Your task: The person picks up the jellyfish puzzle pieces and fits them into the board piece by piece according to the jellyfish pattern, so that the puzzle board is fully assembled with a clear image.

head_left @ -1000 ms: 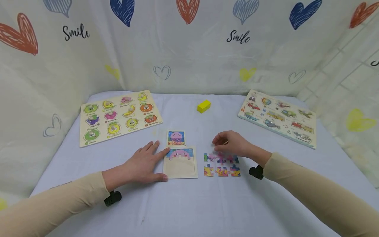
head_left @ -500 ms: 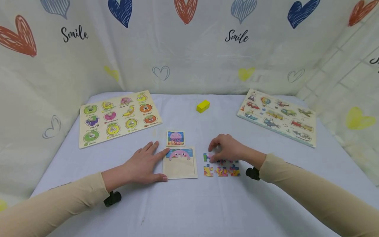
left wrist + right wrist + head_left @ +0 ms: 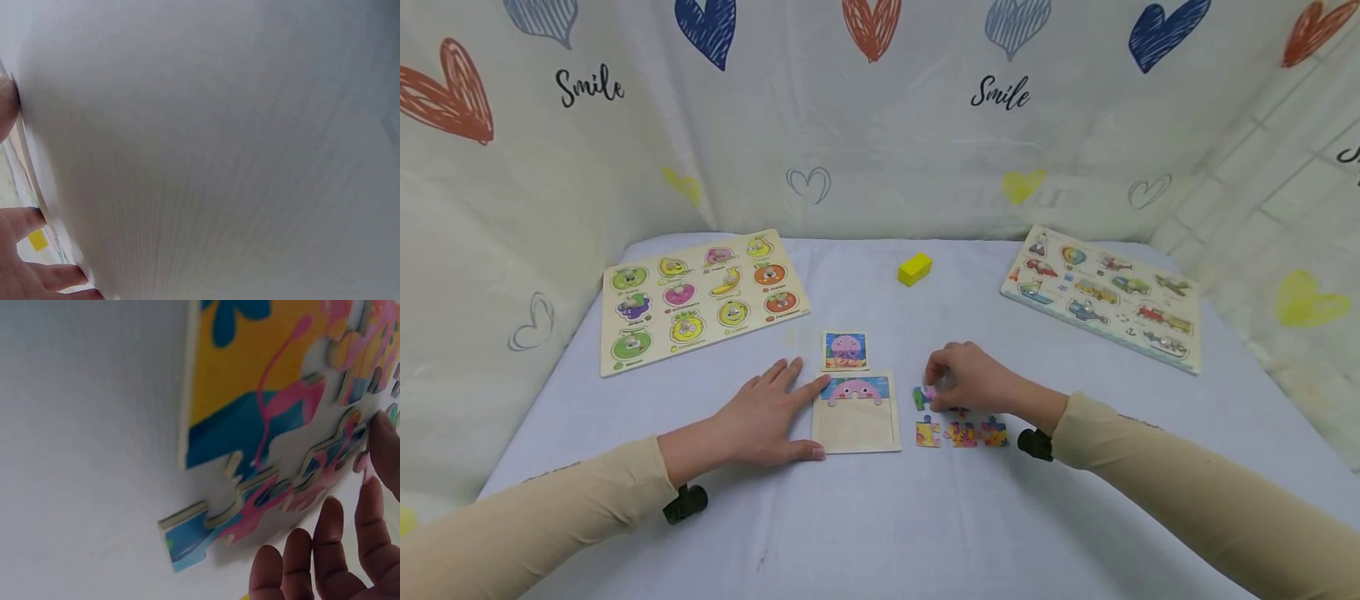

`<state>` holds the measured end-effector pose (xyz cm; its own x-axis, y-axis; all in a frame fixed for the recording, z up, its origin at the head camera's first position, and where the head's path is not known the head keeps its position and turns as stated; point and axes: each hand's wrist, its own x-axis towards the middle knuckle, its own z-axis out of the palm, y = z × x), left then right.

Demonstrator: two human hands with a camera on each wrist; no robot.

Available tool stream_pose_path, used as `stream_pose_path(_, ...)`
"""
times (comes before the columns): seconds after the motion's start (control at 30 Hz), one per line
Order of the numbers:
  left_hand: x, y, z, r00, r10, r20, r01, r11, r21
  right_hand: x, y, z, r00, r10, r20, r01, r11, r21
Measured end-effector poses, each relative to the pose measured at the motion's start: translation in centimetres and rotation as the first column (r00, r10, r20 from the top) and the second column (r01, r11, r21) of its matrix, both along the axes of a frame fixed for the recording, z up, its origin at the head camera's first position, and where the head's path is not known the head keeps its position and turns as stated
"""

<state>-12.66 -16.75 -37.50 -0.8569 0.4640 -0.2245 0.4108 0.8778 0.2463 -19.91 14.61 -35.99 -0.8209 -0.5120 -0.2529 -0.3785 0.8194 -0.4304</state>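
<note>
My left hand (image 3: 763,415) lies spread at the left side of a square wooden puzzle frame (image 3: 856,429), index fingertip at its upper left corner and thumb at the lower left. Across the frame's top runs a strip with a pink jellyfish face. A small jellyfish picture card (image 3: 845,351) sits just above it. Right of the frame, my right hand (image 3: 973,379) pinches the upper left jigsaw piece (image 3: 919,398) between thumb and index finger; the piece is slightly tilted. Its other fingers partly hide the upper row. Below, a row of yellow and pink jigsaw pieces (image 3: 963,434) lies flat.
A fruit puzzle board (image 3: 707,298) lies at the back left, and a vehicle puzzle board (image 3: 1101,298) at the back right. Between them stands a yellow block (image 3: 915,269). A curtain printed with hearts (image 3: 902,142) hangs behind the table.
My right hand has come down and slightly left onto the upper left jigsaw piece and now pinches it, tipping it a little. The left hand stays in place.
</note>
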Motion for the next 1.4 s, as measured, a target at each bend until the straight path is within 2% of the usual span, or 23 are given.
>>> stream_pose_path(0.13,0.0,-0.1,0.0,1.0,-0.001,-0.008,0.001,1.0,-0.003,0.2,-0.2,0.0,1.0,-0.011,0.02,0.012,0.999,-0.038)
stream_pose_path(0.4,-0.1,-0.1,-0.1,1.0,-0.003,-0.013,0.003,1.0,0.0,0.0,0.0,0.1,0.991,-0.039,0.128,0.054,0.991,-0.121)
stream_pose_path(0.7,0.0,-0.1,0.0,1.0,0.0,-0.01,0.0,1.0,-0.001,-0.2,-1.0,0.9,0.977,-0.032,0.213,0.084,0.967,-0.24)
stream_pose_path(0.97,-0.1,-0.1,-0.1,1.0,0.0,-0.002,0.0,1.0,0.0,-0.1,-3.7,0.7,0.949,-0.079,0.305,0.165,0.949,-0.269)
stream_pose_path(1.23,-0.2,-0.1,-0.2,1.0,-0.001,-0.001,0.001,1.0,0.0,0.3,-6.3,0.5,0.938,-0.094,0.335,0.182,0.953,-0.241)
stream_pose_path(1.4,-0.2,-0.1,-0.1,1.0,-0.001,0.0,0.001,1.0,0.004,0.5,-8.0,0.2,0.919,-0.093,0.383,0.203,0.945,-0.256)
